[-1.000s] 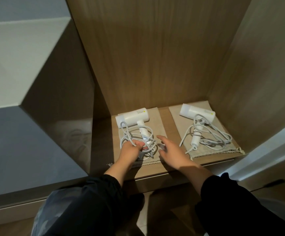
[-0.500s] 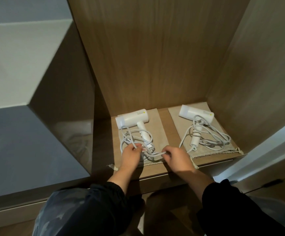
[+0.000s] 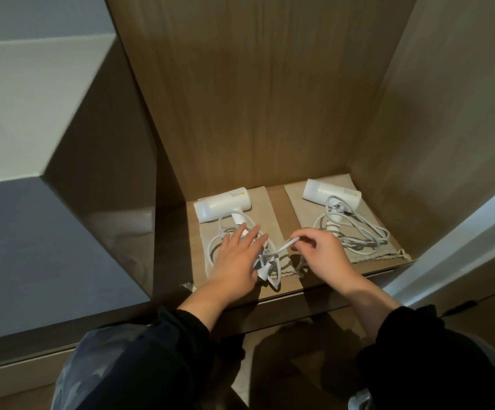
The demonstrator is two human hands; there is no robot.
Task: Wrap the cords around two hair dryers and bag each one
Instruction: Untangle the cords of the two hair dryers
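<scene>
Two white hair dryers lie on a wooden shelf, each on a flat beige drawstring bag. The left dryer point(image 3: 224, 204) rests on the left bag point(image 3: 265, 208), its white cord point(image 3: 281, 250) loose in front of it. My left hand point(image 3: 235, 261) lies flat with fingers spread over the cord coils and the dryer's handle. My right hand point(image 3: 323, 254) pinches a stretch of that cord and holds it lifted to the right. The right dryer point(image 3: 332, 195) sits untouched on the right bag point(image 3: 296, 192), with its cord point(image 3: 364, 232) in a loose tangle.
The shelf point(image 3: 323, 290) sits in a wooden niche with a back panel point(image 3: 255, 99) and a right side wall point(image 3: 447, 143). A glossy grey cabinet point(image 3: 62, 232) stands to the left. A white door edge point(image 3: 453, 247) runs at the right.
My right hand took hold of the left dryer's cord and pulled a stretch of it up and to the right. My left hand opened from a grip and now lies flat over the coils.
</scene>
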